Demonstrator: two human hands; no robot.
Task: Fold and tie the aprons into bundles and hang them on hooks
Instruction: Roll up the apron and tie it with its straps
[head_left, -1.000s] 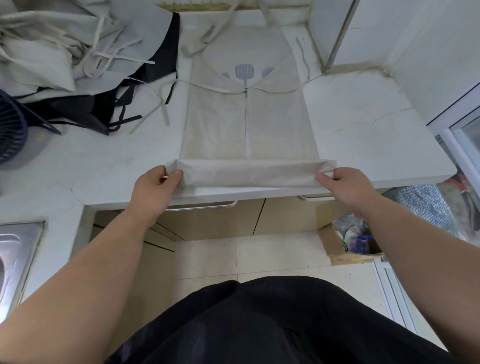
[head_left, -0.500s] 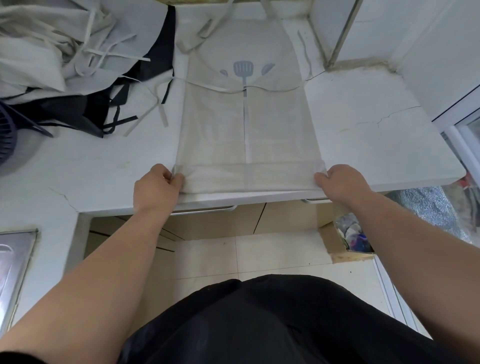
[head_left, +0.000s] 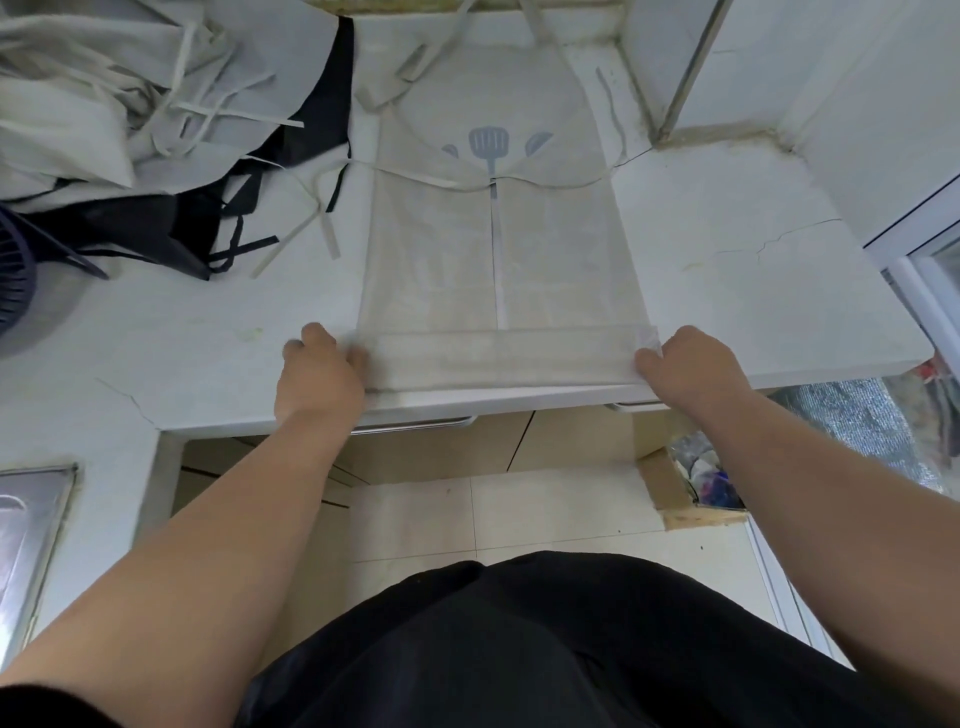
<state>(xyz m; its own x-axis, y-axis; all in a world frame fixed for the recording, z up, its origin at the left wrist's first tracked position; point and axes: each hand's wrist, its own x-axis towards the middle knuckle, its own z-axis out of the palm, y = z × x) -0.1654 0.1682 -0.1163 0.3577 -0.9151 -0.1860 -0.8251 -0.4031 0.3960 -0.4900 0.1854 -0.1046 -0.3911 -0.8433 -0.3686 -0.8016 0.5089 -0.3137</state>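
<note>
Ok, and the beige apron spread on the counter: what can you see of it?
The beige apron lies flat on the white counter, bib farthest from the person. Thin pale cloth, its sides appear folded in to meet along a centre line. A grey spatula print marks the bib; thin ties trail off both sides. Its near end is turned over into a flat band at the counter edge, gripped at either end by the left hand and right hand.

Beige apron (head_left: 498, 260) flat on counter (head_left: 727, 291), near hem folded over.
Spatula print (head_left: 489, 145) at bib; spare aprons (head_left: 130, 104) heaped back left, beige and black.
</note>
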